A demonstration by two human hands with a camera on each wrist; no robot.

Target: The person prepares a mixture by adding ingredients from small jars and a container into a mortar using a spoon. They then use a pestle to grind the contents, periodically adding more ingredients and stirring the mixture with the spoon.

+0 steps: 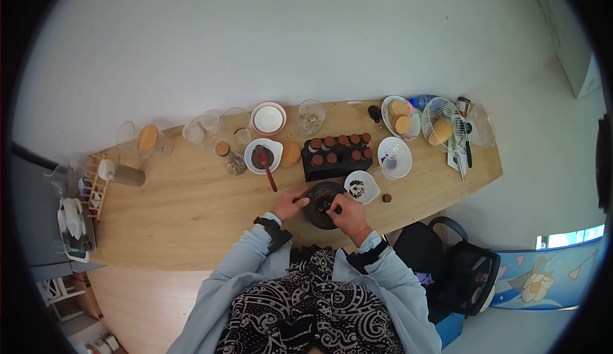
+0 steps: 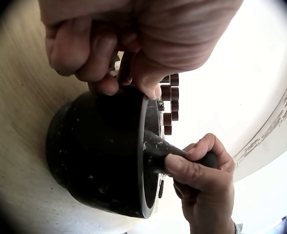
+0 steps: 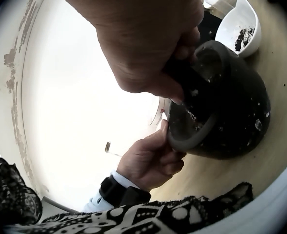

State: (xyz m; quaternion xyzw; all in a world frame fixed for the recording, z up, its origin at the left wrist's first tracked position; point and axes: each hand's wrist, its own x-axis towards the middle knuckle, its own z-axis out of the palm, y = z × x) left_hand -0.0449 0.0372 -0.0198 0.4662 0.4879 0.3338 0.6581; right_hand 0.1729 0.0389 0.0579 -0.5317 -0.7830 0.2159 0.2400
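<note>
A black stone mortar (image 1: 314, 216) stands near the table's front edge, its wall (image 2: 99, 156) dark and speckled in the left wrist view. My left hand (image 1: 289, 205) pinches the mortar's rim at its left side, thumb on the rim. With curled fingers my right hand (image 1: 348, 215) grips a black pestle (image 2: 158, 152), which leans over the rim with its lower end inside the mortar. Some bits lie in the bowl, too small to tell what they are. Right beside the mortar is a white bowl (image 1: 369, 191) with dark and pale bits.
Behind the mortar stands a black rack (image 1: 337, 164) of brown-capped vials. A white bowl (image 1: 251, 161) with a red spatula (image 1: 271, 176) is to the left, near a corked jar (image 1: 235, 163). A brown cap (image 1: 387, 198) lies at the right. A black chair (image 1: 469, 277) stands by the table.
</note>
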